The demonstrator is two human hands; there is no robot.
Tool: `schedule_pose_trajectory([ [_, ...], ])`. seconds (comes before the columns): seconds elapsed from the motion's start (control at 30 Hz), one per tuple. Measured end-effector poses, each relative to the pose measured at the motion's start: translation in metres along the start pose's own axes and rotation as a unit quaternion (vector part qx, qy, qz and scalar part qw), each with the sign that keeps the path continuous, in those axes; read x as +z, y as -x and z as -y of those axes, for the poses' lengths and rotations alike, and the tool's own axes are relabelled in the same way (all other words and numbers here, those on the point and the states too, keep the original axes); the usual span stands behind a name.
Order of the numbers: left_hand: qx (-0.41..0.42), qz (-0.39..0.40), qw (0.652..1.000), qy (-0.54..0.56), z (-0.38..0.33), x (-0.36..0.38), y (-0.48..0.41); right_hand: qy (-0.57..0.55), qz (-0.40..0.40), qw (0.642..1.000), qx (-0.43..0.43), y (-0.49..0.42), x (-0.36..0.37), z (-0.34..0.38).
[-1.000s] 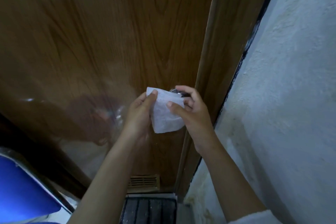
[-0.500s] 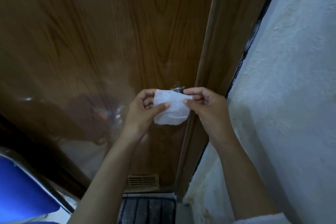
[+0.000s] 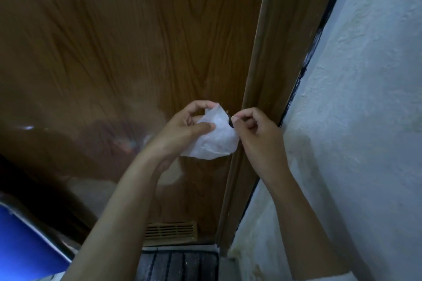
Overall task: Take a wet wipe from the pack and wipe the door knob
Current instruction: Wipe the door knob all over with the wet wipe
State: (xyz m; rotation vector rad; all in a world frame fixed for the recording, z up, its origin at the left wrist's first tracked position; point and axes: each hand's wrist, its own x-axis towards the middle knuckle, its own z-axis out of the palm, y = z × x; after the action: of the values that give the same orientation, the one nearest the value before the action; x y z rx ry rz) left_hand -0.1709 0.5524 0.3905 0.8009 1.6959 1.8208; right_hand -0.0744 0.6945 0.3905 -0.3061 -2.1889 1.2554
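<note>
Here, the left hand point(image 3: 182, 130) holds the white wet wipe point(image 3: 217, 141) in front of the brown wooden door point(image 3: 137, 52), thumb pressed on its front and fingers curled behind its top edge; the right hand point(image 3: 258, 134), fingers curled, pinches the wipe's right edge between thumb and forefinger; the wipe hangs crumpled between both hands, covering most of the door knob point(image 3: 230, 123), of which only a dark sliver shows at the right edge; just to the right runs the door frame point(image 3: 269, 52), then a rough white wall point(image 3: 365, 121); low on the door sits a slatted vent point(image 3: 170, 230), with a dark ribbed mat point(image 3: 178, 264) below it.
</note>
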Motion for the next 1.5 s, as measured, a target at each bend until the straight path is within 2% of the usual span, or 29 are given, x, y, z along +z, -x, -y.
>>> schedule_pose_trajectory([
  [0.07,-0.016,0.052,0.995,-0.077,-0.008,-0.003,-0.002,0.074,0.0,0.997,-0.018,0.001,0.003,-0.003],
  [0.1,-0.02,0.08,0.99,-0.114,-0.011,-0.003,-0.004,0.07,0.029,0.997,-0.014,0.0,0.003,-0.005],
  [0.2,-0.025,0.124,0.976,-0.178,-0.013,0.0,-0.009,-0.042,0.182,0.981,0.043,-0.001,0.002,-0.009],
  [0.27,-0.031,0.123,0.975,-0.182,-0.011,0.003,-0.011,-0.101,0.206,0.969,0.087,0.001,0.004,-0.012],
  [0.37,-0.004,0.076,0.982,-0.172,-0.009,0.004,-0.016,-0.166,0.118,0.966,0.16,-0.002,0.003,-0.013],
  [0.47,0.055,-0.026,0.979,-0.196,-0.005,0.006,-0.023,-0.268,0.048,0.938,0.216,-0.007,0.0,-0.012],
  [0.63,0.111,-0.145,0.928,-0.325,0.004,0.019,-0.035,-0.313,-0.036,0.929,0.192,-0.002,0.017,-0.009],
  [0.73,0.095,-0.192,0.894,-0.392,0.016,0.027,-0.042,-0.223,-0.045,0.962,0.151,-0.002,0.024,-0.015],
  [0.83,0.08,-0.224,0.862,-0.447,0.03,0.032,-0.044,-0.119,0.013,0.986,0.113,0.002,0.03,-0.02],
  [1.07,0.049,-0.299,0.85,-0.431,0.044,0.026,-0.028,0.005,0.029,0.997,0.069,0.003,0.032,-0.028],
  [1.1,0.058,-0.324,0.841,-0.429,0.047,0.027,-0.022,0.035,0.031,0.997,0.059,0.004,0.033,-0.027],
  [1.17,0.101,-0.387,0.802,-0.444,0.056,0.033,-0.009,0.092,0.033,0.994,0.038,0.006,0.035,-0.027],
  [1.2,0.12,-0.394,0.8,-0.436,0.061,0.037,-0.004,0.112,0.032,0.993,0.032,0.007,0.037,-0.028],
  [1.23,0.137,-0.376,0.831,-0.386,0.067,0.042,0.0,0.127,0.031,0.991,0.029,0.007,0.038,-0.029],
  [1.3,0.084,-0.297,0.941,-0.141,0.075,0.054,0.001,0.151,0.021,0.988,0.032,0.007,0.038,-0.03],
  [1.33,0.012,-0.265,0.964,-0.007,0.076,0.056,-0.001,0.158,0.014,0.987,0.033,0.007,0.038,-0.03],
  [1.37,-0.061,-0.246,0.962,0.099,0.074,0.056,-0.003,0.159,0.009,0.987,0.032,0.007,0.038,-0.029],
  [1.4,-0.114,-0.23,0.953,0.159,0.071,0.054,-0.007,0.153,0.012,0.988,0.028,0.007,0.038,-0.028],
  [1.43,-0.147,-0.21,0.944,0.207,0.069,0.051,-0.01,0.144,0.021,0.989,0.023,0.007,0.038,-0.027],
  [1.5,-0.163,-0.173,0.938,0.253,0.064,0.047,-0.014,0.135,0.047,0.99,0.008,0.007,0.038,-0.026],
])
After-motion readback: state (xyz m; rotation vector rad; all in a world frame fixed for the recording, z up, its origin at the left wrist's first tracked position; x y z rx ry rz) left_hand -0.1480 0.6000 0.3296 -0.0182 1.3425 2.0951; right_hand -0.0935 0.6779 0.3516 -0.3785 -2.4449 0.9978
